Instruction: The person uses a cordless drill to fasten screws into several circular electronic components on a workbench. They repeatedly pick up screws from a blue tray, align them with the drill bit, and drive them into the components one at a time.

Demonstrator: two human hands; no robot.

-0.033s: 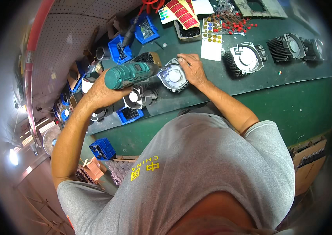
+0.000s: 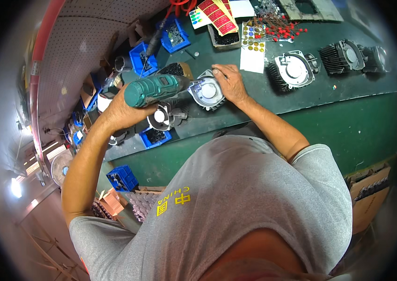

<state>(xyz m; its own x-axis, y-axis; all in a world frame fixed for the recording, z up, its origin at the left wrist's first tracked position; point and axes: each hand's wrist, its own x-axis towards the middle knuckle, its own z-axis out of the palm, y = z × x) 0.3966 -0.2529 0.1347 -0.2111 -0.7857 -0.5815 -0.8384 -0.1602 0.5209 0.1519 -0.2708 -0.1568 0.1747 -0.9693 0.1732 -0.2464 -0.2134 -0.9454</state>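
The person's left hand (image 2: 122, 110) is wrapped in a full fist around the body of a dark green cordless power screwdriver (image 2: 157, 89), held roughly level with its nose pointing toward the round silver cast-metal housing (image 2: 208, 91) that sits on the green workbench (image 2: 348, 122) just in front of the grey-shirted torso. The right hand (image 2: 230, 83) lies flat over the far edge of that housing, fingers spread and pressing down to keep it from turning; it pinches nothing that can be made out. The tip of the driver appears to meet the near rim of the housing, though the bit itself is too small to see clearly. Judging from this, the step in hand is driving a fastener into the housing's rim while the other hand braces it. The next move would call for keeping the tool square to the fastener, holding steady downward pressure with the bracing hand, and then turning the housing to bring another fixing point under the bit. Just beside the housing, toward the person's left, a dark finned part with a white round centre (image 2: 163, 118) rests near a blue plastic parts bin (image 2: 156, 136). Well apart to the right stand a finned black engine cylinder with a silver cover (image 2: 291, 70) and two more finned black cylinders (image 2: 353, 57), with sheets of coloured round stickers (image 2: 253, 38) behind them.
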